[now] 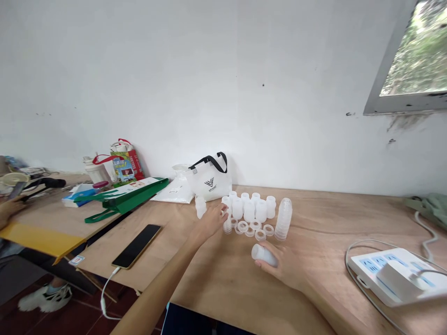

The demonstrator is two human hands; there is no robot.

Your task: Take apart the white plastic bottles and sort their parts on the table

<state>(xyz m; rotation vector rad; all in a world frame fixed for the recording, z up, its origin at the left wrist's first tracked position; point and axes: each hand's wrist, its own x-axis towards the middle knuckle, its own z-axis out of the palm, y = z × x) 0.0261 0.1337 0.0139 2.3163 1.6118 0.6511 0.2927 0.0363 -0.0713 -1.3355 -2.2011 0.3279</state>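
Note:
My right hand [284, 265] is closed around a small white plastic bottle [262, 254], tilted on its side above the table with its end towards the left. My left hand [209, 222] reaches to the left end of a group of similar white bottles [249, 211]. Its fingers are bent together at the top of a short stack of clear rings [227, 226]; what lies between them is too small to make out. Several loose translucent rings [242, 226] lie in front of the bottles. A tall stack of clear cups or caps [283, 219] leans at the right of the group.
A white bag with black handles [211, 180] and a white plastic package [174, 190] stand behind. To the left lie a phone [137, 245] on a cable and a green bag [129, 200]. A power strip [394, 274] sits right. Another person's hand [10, 207] shows far left.

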